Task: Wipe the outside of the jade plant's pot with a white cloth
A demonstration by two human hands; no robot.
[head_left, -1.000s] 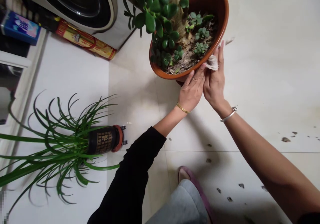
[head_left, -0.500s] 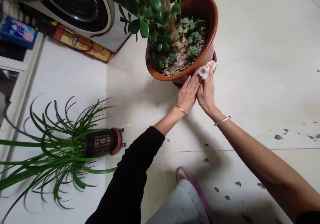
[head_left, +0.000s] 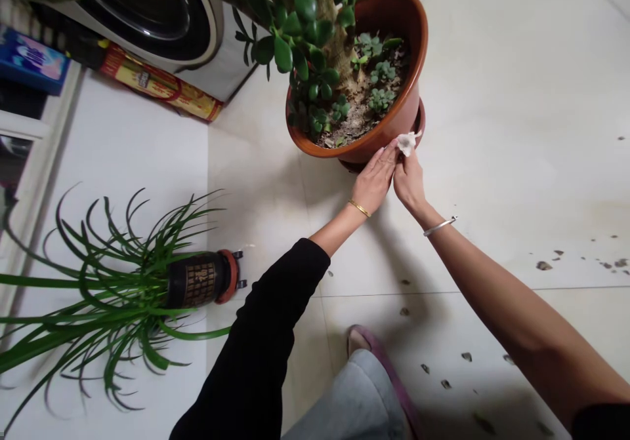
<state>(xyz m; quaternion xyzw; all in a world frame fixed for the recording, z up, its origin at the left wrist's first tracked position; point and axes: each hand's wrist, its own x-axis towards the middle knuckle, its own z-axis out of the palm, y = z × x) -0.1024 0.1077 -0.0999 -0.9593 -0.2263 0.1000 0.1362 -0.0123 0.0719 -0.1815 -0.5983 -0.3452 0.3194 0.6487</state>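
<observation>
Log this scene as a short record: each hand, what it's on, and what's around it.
left hand: open, fingertips against the terracotta pot
right hand: pinching a white tissue at the pot's rim
in the pot: jade plant, small succulents
nearby: spiky green plant in a black pot, washing machine
floor: pale tile

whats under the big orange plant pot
A reddish saucer sits under the pot, its edge showing past the bowl, on the pale floor tiles. The pot's bowl covers the saucer's inside and the pot's own base.
</observation>
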